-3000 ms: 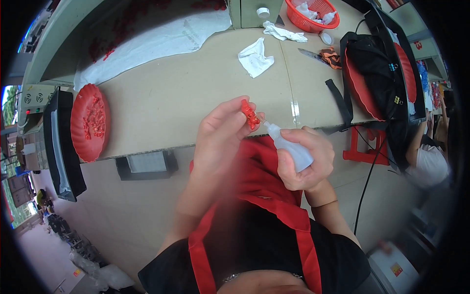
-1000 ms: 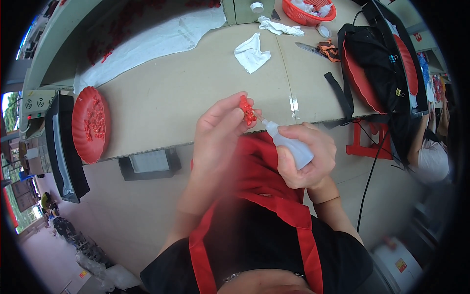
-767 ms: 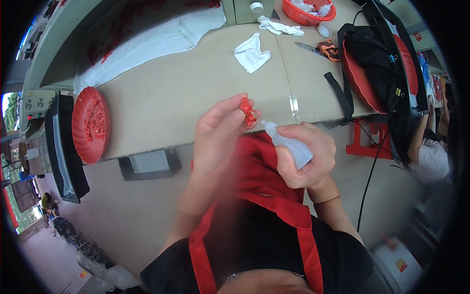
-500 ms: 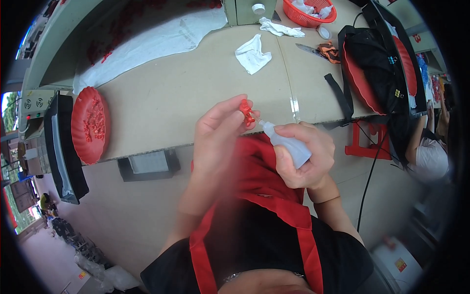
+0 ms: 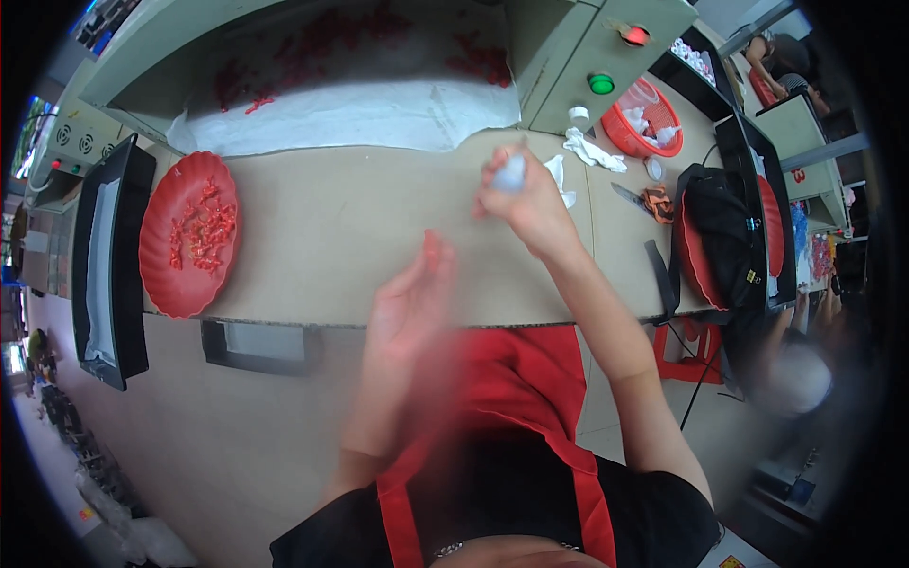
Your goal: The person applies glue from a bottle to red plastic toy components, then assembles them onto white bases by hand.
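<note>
Tan laminate makes up the tabletop (image 5: 341,237) that runs across in front of you, and beyond its far edge a grey-green machine housing (image 5: 587,43) rises, with a white sheet (image 5: 379,114) spread beneath it and scattered with red bits. At your far left a black tray (image 5: 104,265) stands beside the tabletop's end, and next to it on the tabletop lies a red scalloped plate (image 5: 189,237) holding a loose heap of small red pieces. To your right a black bag (image 5: 724,237) sits at the tabletop's end, with a red basket (image 5: 649,118) of white scraps behind it, a crumpled white cloth (image 5: 592,151) near that, and scissors (image 5: 644,201) with orange handles just beside the bag.

Your red apron (image 5: 516,398) fills the lower middle of the view. Your right hand (image 5: 525,199) is stretched out over the far part of the tabletop, fingers curled shut around a small white bottle (image 5: 511,172), which stands up out of the top of your fist, close to the white cloth. Your left hand (image 5: 412,303) hangs nearer your body, blurred, above the tabletop's near edge, fingers pinched together on a small red piece (image 5: 433,248) at the fingertips. That piece is well apart from the bottle, lower and to the left of it.
</note>
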`<action>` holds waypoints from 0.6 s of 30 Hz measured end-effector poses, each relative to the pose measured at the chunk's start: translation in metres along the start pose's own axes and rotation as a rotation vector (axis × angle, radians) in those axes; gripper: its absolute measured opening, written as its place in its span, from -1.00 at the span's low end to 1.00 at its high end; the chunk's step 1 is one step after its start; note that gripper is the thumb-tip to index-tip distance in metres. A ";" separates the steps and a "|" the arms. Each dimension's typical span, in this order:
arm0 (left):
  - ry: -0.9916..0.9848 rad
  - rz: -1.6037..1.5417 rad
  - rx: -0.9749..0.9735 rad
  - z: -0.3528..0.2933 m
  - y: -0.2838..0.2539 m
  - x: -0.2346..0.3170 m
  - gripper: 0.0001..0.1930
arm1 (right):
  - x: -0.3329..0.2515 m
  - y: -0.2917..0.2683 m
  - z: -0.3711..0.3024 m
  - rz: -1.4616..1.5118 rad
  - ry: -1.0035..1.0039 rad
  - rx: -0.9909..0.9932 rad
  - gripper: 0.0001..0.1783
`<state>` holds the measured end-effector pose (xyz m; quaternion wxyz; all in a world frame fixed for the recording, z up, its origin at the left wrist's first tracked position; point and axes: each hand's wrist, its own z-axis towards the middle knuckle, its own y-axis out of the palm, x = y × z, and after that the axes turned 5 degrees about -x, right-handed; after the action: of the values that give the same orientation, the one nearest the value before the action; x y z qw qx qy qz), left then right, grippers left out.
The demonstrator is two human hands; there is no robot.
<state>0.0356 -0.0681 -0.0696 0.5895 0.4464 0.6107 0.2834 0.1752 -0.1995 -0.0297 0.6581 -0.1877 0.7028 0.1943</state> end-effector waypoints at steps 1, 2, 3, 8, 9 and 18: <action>0.004 0.000 -0.013 -0.004 0.001 0.004 -0.70 | -0.005 0.006 0.028 -0.192 0.004 0.012 -0.85; 0.044 0.018 -0.016 -0.008 0.001 0.007 -0.70 | -0.009 0.012 0.057 -0.384 0.009 0.031 -0.84; 0.083 0.037 -0.018 -0.011 0.002 0.010 -0.71 | -0.006 0.018 0.087 -0.634 -0.198 0.149 -0.84; 0.156 0.116 -0.009 -0.024 0.015 0.013 -0.70 | 0.004 0.019 0.185 -1.273 -0.212 0.261 -0.78; 0.180 0.159 0.000 -0.026 0.018 0.014 -0.71 | 0.007 0.020 0.194 -1.345 -0.259 0.282 -0.79; 0.223 0.249 0.041 -0.023 0.016 0.024 -0.72 | 0.008 0.014 0.209 -1.521 -0.265 0.005 -0.77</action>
<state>0.0193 -0.0362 -0.0635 0.4691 0.4962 0.6179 0.3897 0.3456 -0.0785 -0.0493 0.6897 -0.5925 0.2962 -0.2923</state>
